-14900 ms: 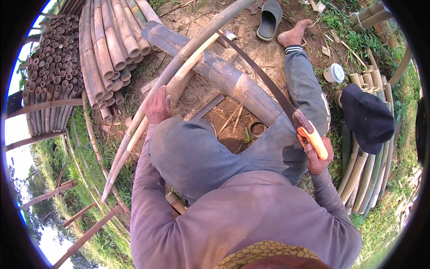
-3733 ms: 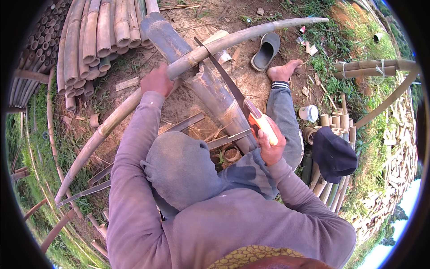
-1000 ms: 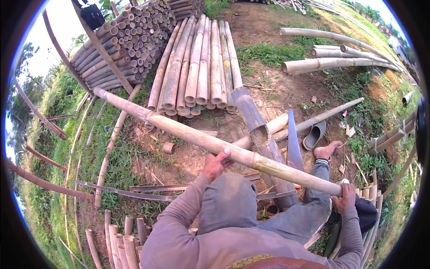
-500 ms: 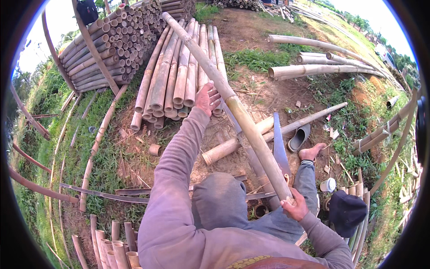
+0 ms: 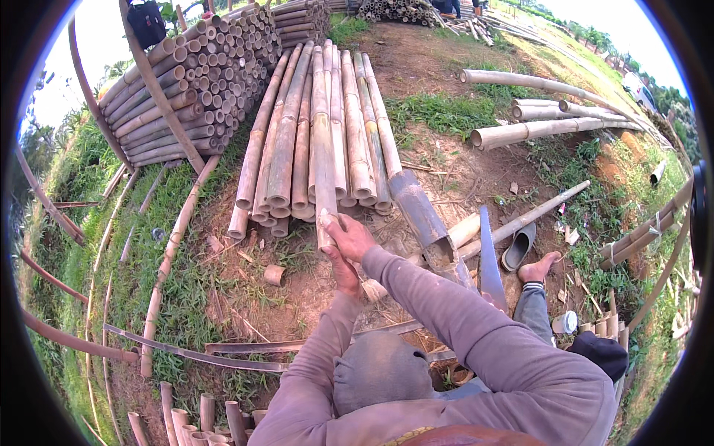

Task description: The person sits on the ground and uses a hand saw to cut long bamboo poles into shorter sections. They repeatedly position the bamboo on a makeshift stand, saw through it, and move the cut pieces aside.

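A long bamboo pole (image 5: pixel 322 167) lies on top of the bamboo pile (image 5: pixel 281 163) in front of me, its near end sticking out towards me. My right hand (image 5: pixel 349 238) is closed on the pole close to that end. Just below, my left hand (image 5: pixel 343 270) is against the near end, its fingers partly hidden behind the pole and the palm. A handsaw (image 5: pixel 491 260) stands with its blade upward to the right of my arms, its handle mostly hidden by my right sleeve. Beside it, a wide split bamboo piece (image 5: pixel 420 212) slants over the ground.
A tall stack of cut bamboo (image 5: pixel 201 89) stands at the far left. More poles (image 5: pixel 543 130) lie at the right. Near my bare foot are a grey clog (image 5: pixel 518 247), a thin pole (image 5: pixel 535 215), a white cup (image 5: pixel 565 322) and a dark cap (image 5: pixel 601 354).
The pole has swung from a slant across my body to the left and onto the pile. My right hand has moved up and left with it; my left hand has come down to its near end.
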Tool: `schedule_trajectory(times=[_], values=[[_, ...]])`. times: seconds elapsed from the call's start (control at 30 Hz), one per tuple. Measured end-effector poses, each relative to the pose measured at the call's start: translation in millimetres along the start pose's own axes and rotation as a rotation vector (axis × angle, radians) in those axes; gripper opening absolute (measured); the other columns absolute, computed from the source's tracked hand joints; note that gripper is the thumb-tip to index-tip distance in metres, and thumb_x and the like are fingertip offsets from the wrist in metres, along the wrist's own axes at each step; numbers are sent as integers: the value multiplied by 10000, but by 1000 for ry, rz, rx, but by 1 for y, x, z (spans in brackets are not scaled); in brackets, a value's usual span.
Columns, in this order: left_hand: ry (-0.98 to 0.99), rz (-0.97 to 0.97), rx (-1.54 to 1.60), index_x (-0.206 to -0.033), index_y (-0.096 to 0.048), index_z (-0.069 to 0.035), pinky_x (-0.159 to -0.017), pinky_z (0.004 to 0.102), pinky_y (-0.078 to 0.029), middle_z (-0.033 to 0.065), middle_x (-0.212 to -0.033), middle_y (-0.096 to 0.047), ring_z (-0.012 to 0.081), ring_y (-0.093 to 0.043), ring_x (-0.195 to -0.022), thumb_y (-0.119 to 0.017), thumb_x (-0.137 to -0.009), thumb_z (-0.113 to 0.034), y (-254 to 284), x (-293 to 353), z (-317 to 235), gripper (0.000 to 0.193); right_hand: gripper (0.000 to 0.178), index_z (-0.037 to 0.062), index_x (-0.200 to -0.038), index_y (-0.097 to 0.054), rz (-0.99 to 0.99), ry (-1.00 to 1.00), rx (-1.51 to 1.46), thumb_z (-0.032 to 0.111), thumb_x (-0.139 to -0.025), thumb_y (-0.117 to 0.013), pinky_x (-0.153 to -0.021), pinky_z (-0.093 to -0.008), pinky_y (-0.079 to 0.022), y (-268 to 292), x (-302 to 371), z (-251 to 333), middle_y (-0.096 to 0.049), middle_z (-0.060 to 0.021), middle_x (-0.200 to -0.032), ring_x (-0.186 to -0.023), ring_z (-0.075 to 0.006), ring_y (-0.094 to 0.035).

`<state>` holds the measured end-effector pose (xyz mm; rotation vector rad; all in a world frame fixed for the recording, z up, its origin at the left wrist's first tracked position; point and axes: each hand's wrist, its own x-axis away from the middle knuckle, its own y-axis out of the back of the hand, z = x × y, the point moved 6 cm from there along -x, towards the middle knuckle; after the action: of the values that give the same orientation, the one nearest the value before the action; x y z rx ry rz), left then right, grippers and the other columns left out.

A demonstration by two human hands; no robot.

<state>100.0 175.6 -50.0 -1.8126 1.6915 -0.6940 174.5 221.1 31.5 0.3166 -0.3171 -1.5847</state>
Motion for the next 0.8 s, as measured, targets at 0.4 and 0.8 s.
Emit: schedule_trajectory(times=[0.4,0.8], values=[[35,-666,-423,-1515,-309,1,-590,344,-529,121,-962,-677,247,-667,-766,-796,-941,-378,54,-174,-28,843,468,52,-1301,-658,-25,85,504,343,-948,-762,-1019,-492,-490,174,299,-127,-676,-179,-1255,-1194,-378,-633],[-412,856,-1317,-1156,-704,-50,-824,392,-577,130,-1001,-733,268,-710,-886,-806,-904,-195,-147,20,120,308,537,42,-1330,-625,-461,-414,642,304,-887,-777,-1058,-490,-463,290,361,-244,-629,-175,-1315,-1241,-388,-583]])
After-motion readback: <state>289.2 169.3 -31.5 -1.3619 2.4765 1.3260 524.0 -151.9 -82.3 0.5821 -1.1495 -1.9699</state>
